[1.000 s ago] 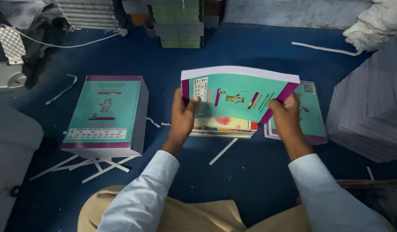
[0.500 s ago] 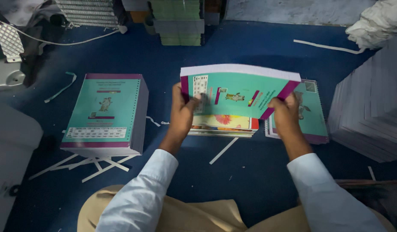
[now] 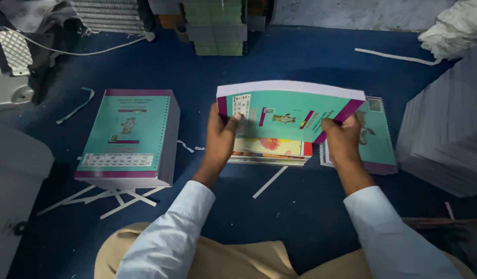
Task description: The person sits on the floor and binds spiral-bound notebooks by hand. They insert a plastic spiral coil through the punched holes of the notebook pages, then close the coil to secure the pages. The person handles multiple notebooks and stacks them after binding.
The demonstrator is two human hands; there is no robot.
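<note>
Both my hands hold up a thick teal booklet with purple edges (image 3: 287, 111), tilted toward me above the blue floor. My left hand (image 3: 220, 139) grips its left edge and my right hand (image 3: 343, 139) grips its right lower corner. Under the booklet lies a low stack of colourful printed sheets (image 3: 269, 151). A teal spiral-bound book (image 3: 379, 139) lies flat just right of my right hand. A tall stack of teal booklets (image 3: 130, 137) stands to the left.
A high pile of grey-white paper (image 3: 445, 134) fills the right side. White paper strips (image 3: 112, 196) litter the blue floor (image 3: 280, 217). More stacked booklets (image 3: 218, 26) and a cable (image 3: 68, 51) lie at the back. A grey machine (image 3: 14, 170) sits at left.
The booklet has stayed raised in both hands, shifting only slightly; my fingers have adjusted along its edges.
</note>
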